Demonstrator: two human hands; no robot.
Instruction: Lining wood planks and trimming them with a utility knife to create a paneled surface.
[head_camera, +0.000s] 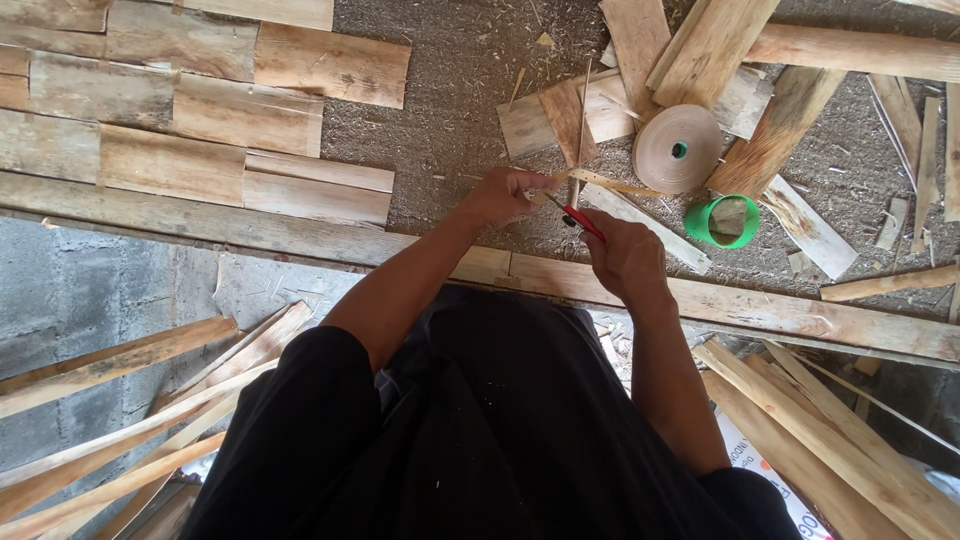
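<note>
My left hand (503, 194) grips one end of a thin, pale wooden strip (612, 184) that runs to the right above the ground. My right hand (622, 255) holds a small cutting tool with a red handle (582, 221), its tip against the strip close to my left fingers. Both hands meet above a long wooden beam (800, 318) lying across the ground in front of my knees. My black sleeves and lap fill the bottom of the view.
A roll of brown tape (677, 148) and a green tape roll (722, 220) lie just right of the hands. Flat planks (190, 110) are stacked at the upper left, board offcuts (720, 50) at the upper right. Long wooden slats (130, 420) lean at both lower corners. Sawdust covers the ground.
</note>
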